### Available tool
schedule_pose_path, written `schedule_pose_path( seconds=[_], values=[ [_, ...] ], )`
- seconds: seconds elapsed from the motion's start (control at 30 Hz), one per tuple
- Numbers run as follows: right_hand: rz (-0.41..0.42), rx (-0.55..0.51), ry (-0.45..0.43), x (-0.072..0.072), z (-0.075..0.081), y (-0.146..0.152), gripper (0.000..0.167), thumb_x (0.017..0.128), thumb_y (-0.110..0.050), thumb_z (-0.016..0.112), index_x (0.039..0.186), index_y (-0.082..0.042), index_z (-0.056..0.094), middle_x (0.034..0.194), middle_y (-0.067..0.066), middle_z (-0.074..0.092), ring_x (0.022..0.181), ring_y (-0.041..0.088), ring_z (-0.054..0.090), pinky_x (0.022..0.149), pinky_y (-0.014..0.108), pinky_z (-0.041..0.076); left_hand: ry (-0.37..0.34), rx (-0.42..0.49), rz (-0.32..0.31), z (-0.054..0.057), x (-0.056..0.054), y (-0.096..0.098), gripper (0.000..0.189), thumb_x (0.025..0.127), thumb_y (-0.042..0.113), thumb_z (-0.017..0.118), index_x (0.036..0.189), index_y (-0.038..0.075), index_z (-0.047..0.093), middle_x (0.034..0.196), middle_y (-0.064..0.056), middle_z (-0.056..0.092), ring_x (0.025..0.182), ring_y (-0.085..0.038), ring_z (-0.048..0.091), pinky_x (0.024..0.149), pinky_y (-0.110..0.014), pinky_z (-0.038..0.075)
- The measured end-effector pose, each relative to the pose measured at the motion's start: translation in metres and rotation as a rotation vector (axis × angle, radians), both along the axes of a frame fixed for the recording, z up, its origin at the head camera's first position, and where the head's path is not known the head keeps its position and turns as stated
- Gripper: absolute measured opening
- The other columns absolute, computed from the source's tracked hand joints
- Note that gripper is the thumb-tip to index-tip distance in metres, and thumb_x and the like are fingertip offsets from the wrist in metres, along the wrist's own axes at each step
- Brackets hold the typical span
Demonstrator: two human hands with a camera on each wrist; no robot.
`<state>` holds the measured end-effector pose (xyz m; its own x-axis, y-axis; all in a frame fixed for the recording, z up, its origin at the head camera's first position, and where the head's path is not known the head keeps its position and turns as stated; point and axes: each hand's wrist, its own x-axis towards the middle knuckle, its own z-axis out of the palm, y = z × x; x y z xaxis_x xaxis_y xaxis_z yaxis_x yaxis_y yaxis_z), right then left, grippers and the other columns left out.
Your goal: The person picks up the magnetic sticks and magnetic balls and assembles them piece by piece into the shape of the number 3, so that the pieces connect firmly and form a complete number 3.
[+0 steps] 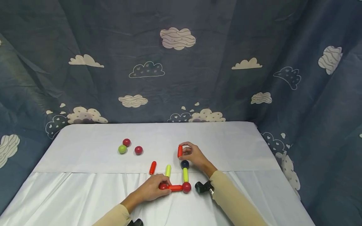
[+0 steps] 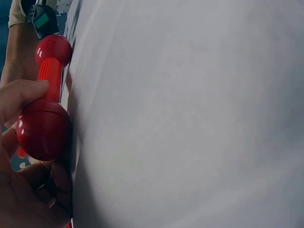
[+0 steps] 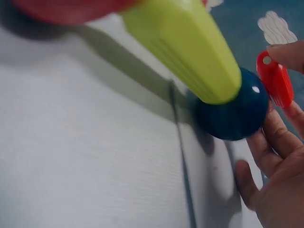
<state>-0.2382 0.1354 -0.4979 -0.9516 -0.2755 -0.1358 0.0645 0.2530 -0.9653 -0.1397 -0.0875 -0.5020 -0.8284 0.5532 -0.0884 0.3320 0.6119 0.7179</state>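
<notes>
My left hand [image 1: 154, 188] grips a red ball [image 2: 43, 135] joined to a red rod [image 1: 176, 188], its thumb lying along the rod. At the rod's other end sits a second red ball [image 1: 186, 187]. From there a yellow-green rod [image 1: 185, 175] runs away from me to a dark blue ball [image 1: 185, 164]. Just beyond that ball, my right hand [image 1: 195, 155] pinches a separate red rod [image 1: 180, 151] between thumb and fingers. The right wrist view has this rod's end hole facing the camera, close to the blue ball. Another yellow-green rod [image 1: 168, 170] shows behind the left hand, its near end hidden.
A loose red rod [image 1: 152, 168] lies left of the joined pieces. Farther back on the white-covered table [image 1: 85, 141] are a green ball [image 1: 122, 149], a red ball [image 1: 126, 142] beside it and another red ball [image 1: 139, 150]. A dark cloud-patterned curtain [image 1: 198, 91] hangs behind.
</notes>
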Motion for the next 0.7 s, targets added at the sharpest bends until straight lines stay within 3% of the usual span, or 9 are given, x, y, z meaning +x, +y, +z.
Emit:
schedule_pose_path(
  seconds=[0.23, 0.4, 0.6, 0.7],
  values=[
    [-0.072, -0.105, -0.097, -0.002, -0.003, 0.006, 0.053, 0.081, 0.004, 0.064, 0.130, -0.008, 0.051, 0.091, 0.006, 0.063, 0.077, 0.017, 0.060, 0.075, 0.030, 0.050, -0.001, 0.001, -0.004, -0.001, 0.003, -0.002, 0.011, 0.083, 0.025, 0.073, 0.089, 0.023, 0.064, 0.083, 0.013, 0.053, 0.081, -0.008, 0.046, 0.072, -0.028, 0.037],
    [-0.102, -0.134, -0.115, -0.004, -0.010, 0.011, 0.048, 0.085, 0.001, 0.064, 0.130, -0.006, 0.051, 0.093, 0.008, 0.064, 0.075, 0.018, 0.063, 0.074, 0.030, 0.052, 0.029, 0.001, -0.020, -0.001, 0.001, -0.001, 0.010, 0.084, 0.023, 0.073, 0.090, 0.021, 0.064, 0.082, 0.012, 0.053, 0.080, -0.009, 0.047, 0.070, -0.027, 0.037],
    [-0.064, -0.024, -0.057, -0.009, -0.014, 0.011, 0.042, 0.087, -0.004, 0.066, 0.128, -0.004, 0.053, 0.089, 0.008, 0.066, 0.075, 0.018, 0.066, 0.078, 0.032, 0.053, 0.026, -0.010, -0.015, -0.002, -0.002, 0.000, 0.012, 0.083, 0.025, 0.073, 0.089, 0.022, 0.064, 0.082, 0.011, 0.053, 0.080, -0.010, 0.047, 0.070, -0.028, 0.037],
    [-0.054, 0.019, -0.031, -0.012, -0.016, 0.011, 0.042, 0.087, -0.006, 0.067, 0.126, -0.005, 0.054, 0.087, 0.009, 0.066, 0.073, 0.018, 0.065, 0.073, 0.032, 0.053, 0.025, -0.004, -0.007, -0.004, -0.001, 0.002, 0.012, 0.083, 0.025, 0.074, 0.089, 0.022, 0.064, 0.083, 0.011, 0.053, 0.081, -0.010, 0.047, 0.071, -0.027, 0.037]
  ],
)
